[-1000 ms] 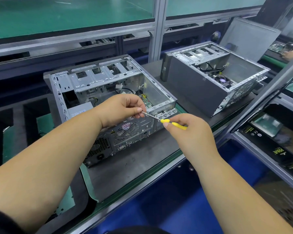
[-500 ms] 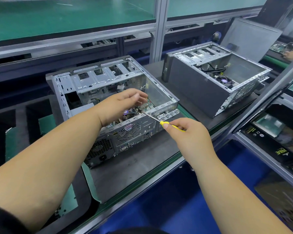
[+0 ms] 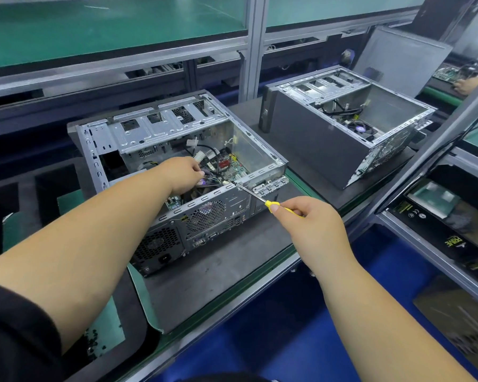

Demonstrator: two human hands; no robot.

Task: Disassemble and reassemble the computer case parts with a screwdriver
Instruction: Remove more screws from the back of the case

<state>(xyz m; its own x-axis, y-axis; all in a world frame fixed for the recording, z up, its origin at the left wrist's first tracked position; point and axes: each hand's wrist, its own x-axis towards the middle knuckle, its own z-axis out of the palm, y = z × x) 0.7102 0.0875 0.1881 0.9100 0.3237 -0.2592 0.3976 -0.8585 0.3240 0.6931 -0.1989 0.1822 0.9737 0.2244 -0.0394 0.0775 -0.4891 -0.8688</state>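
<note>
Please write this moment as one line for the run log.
left hand: inside open computer case, grip unclear | right hand: holds screwdriver | tip: at case rear rim

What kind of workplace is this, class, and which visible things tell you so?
Probably a computer assembly or repair line: two open computer cases, one near and one farther, sit on a long workbench, and the right hand holds a screwdriver.

Head-worn wide view, angled down, close over workbench (image 3: 204, 277)
</note>
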